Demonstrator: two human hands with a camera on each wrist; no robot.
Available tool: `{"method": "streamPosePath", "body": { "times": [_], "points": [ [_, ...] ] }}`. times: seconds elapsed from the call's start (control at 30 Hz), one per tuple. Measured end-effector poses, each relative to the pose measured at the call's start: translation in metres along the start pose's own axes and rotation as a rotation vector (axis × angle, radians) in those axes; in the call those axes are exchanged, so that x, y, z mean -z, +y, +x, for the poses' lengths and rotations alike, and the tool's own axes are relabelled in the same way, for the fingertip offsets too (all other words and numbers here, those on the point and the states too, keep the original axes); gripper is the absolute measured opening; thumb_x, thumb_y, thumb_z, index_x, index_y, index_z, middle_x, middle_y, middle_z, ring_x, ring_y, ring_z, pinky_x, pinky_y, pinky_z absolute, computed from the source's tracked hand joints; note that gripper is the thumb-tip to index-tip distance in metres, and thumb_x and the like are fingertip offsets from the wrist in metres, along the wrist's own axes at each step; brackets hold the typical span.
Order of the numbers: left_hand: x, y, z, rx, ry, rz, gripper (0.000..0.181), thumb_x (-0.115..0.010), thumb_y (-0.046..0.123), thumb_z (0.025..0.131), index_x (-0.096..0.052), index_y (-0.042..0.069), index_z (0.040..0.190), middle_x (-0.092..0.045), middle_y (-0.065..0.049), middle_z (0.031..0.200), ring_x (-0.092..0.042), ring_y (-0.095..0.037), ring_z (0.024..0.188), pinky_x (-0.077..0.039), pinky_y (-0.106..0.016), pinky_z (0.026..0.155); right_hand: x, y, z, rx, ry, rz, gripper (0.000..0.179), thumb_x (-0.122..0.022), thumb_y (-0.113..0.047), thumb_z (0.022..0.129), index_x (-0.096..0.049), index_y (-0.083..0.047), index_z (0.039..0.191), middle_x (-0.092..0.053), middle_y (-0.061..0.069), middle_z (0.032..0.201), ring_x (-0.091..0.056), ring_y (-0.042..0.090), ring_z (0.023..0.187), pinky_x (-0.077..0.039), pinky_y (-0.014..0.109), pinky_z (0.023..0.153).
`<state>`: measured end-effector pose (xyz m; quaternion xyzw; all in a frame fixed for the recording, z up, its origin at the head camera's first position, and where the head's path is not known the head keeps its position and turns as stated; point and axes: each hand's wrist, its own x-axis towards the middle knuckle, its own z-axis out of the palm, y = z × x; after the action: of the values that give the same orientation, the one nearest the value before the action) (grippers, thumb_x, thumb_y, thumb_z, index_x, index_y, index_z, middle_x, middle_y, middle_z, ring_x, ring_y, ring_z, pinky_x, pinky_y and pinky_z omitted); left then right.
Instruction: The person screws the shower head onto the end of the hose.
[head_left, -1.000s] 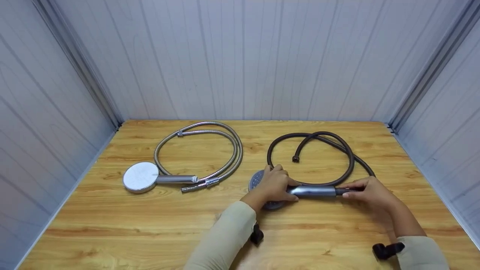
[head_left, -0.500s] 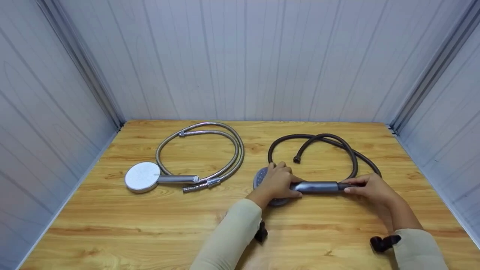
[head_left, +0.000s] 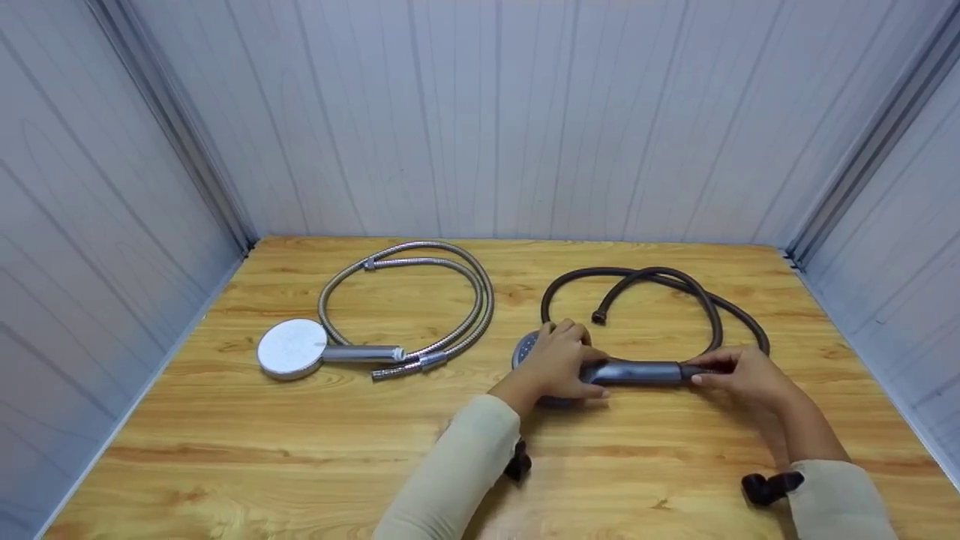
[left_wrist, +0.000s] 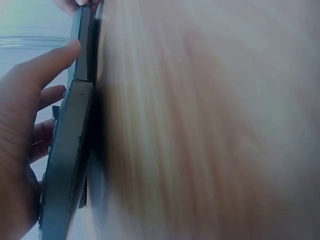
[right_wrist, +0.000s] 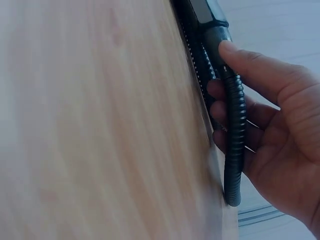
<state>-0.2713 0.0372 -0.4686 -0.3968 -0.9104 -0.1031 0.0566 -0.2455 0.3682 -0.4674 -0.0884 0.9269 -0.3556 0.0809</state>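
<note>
A dark grey shower head (head_left: 525, 346) lies face up at the right of the head view, its handle (head_left: 637, 372) pointing right. My left hand (head_left: 559, 364) grips it where head and handle meet, covering much of the spray face; the thumb lies along the handle's near side. The right hand (head_left: 739, 375) pinches the end fitting (right_wrist: 217, 42) of the black shower hose (right_wrist: 235, 115) right at the handle's end. In the right wrist view, the thumb presses that fitting while the fingers curl behind the ribbed hose.
The black hose loops behind the hands, its loose end nut (head_left: 598, 317) inside the loop. At left lie a chrome shower head (head_left: 292, 348) with a white face and a coiled chrome hose (head_left: 487, 292). White panels (head_left: 480, 120) wall the wooden table (head_left: 300, 465) at back and sides.
The black hose behind the handle has shifted, its loop bulging farther right. Both hands keep hold in nearly the same places. The whole head view has shifted slightly.
</note>
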Motion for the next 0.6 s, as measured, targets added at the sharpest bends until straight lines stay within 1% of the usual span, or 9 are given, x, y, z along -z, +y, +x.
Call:
{"method": "streamPosePath", "body": {
  "times": [0.1, 0.17, 0.23, 0.33, 0.43, 0.47, 0.6],
  "points": [
    [0.004, -0.002, -0.004, -0.021, 0.006, -0.024, 0.059, -0.065, 0.067, 0.080, -0.067, 0.031, 0.127, -0.056, 0.000, 0.120, -0.045, -0.017, 0.112, -0.034, -0.045, 0.096, -0.001, -0.004, -0.003, 0.032, 0.022, -0.025, 0.038, -0.075, -0.035, 0.086, -0.073, -0.008, 0.113, -0.066, 0.012, 0.110, -0.058, 0.025, 0.099, -0.048, 0.030, 0.079],
    [0.007, -0.003, -0.007, -0.024, 0.001, -0.039, 0.059, -0.065, 0.066, 0.081, -0.067, 0.030, 0.128, -0.056, -0.001, 0.123, -0.045, -0.018, 0.115, -0.033, -0.046, 0.099, -0.003, -0.007, -0.004, 0.062, 0.034, -0.038, 0.036, -0.075, -0.032, 0.087, -0.072, -0.007, 0.113, -0.066, 0.011, 0.108, -0.059, 0.025, 0.098, -0.048, 0.030, 0.079],
    [0.011, -0.004, -0.010, -0.021, -0.004, -0.045, 0.059, -0.064, 0.066, 0.082, -0.065, 0.029, 0.129, -0.056, -0.001, 0.125, -0.045, -0.019, 0.117, -0.033, -0.046, 0.101, -0.004, -0.011, -0.005, 0.093, 0.045, -0.055, 0.035, -0.074, -0.030, 0.087, -0.071, -0.006, 0.113, -0.067, 0.010, 0.107, -0.060, 0.026, 0.098, -0.049, 0.031, 0.080],
    [0.017, -0.006, -0.014, -0.015, -0.007, -0.054, 0.060, -0.063, 0.065, 0.083, -0.065, 0.028, 0.130, -0.056, -0.002, 0.126, -0.048, -0.021, 0.115, -0.037, -0.043, 0.098, -0.006, -0.016, -0.006, 0.131, 0.057, -0.051, 0.033, -0.074, -0.026, 0.088, -0.071, -0.004, 0.112, -0.066, 0.011, 0.107, -0.061, 0.028, 0.099, -0.050, 0.039, 0.084],
    [0.022, -0.009, -0.017, -0.024, 0.005, -0.082, 0.057, -0.066, 0.060, 0.084, -0.066, 0.025, 0.129, -0.058, -0.002, 0.125, -0.050, -0.020, 0.111, -0.041, -0.040, 0.093, -0.009, -0.021, -0.007, 0.160, 0.072, -0.053, 0.029, -0.074, -0.022, 0.088, -0.070, -0.003, 0.111, -0.066, 0.010, 0.106, -0.062, 0.029, 0.098, -0.049, 0.046, 0.086],
    [0.023, -0.011, -0.018, -0.027, 0.011, -0.094, 0.055, -0.067, 0.058, 0.084, -0.067, 0.024, 0.127, -0.059, -0.003, 0.123, -0.051, -0.020, 0.110, -0.042, -0.040, 0.092, -0.010, -0.022, -0.007, 0.165, 0.081, -0.055, 0.028, -0.074, -0.021, 0.088, -0.071, -0.004, 0.110, -0.065, 0.009, 0.105, -0.062, 0.029, 0.098, -0.049, 0.045, 0.086],
    [0.028, -0.015, -0.023, -0.039, 0.049, -0.138, 0.047, -0.070, 0.050, 0.084, -0.071, 0.021, 0.122, -0.060, -0.003, 0.119, -0.053, -0.020, 0.108, -0.044, -0.037, 0.090, -0.013, -0.030, -0.006, 0.185, 0.122, -0.078, 0.024, -0.075, -0.019, 0.087, -0.072, -0.006, 0.106, -0.065, 0.006, 0.102, -0.062, 0.026, 0.094, -0.050, 0.036, 0.079]
  ]
}}
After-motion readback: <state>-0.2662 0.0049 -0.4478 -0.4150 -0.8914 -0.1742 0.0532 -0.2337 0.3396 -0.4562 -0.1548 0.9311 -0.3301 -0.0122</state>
